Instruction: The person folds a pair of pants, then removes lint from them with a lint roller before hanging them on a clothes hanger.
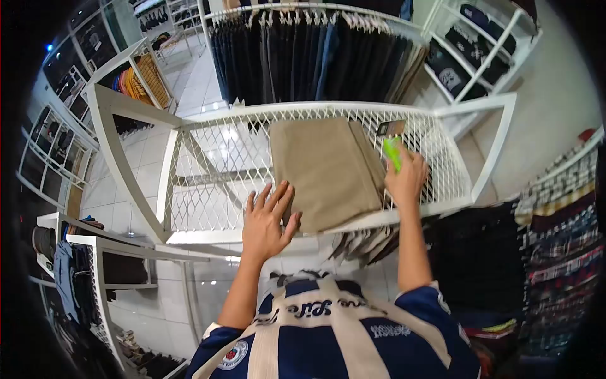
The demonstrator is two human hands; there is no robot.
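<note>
Folded beige trousers (322, 170) lie on a white wire-mesh shelf (208, 183). My left hand (268, 221) rests with spread fingers at the near left edge of the trousers and holds nothing. To the right of the trousers, my right hand (409, 177) has its fingers closed round a bright green object (392, 153), whose exact kind I cannot make out. Just beyond that hand, a small dark and brown card-like item (390, 129) lies on the mesh.
Behind the shelf hangs a rail of dark trousers (303, 60). Folded dark shirts (461, 57) fill a rack at the back right. Checked shirts (562, 252) hang at the right, and a white shelf unit (95, 243) stands at the left.
</note>
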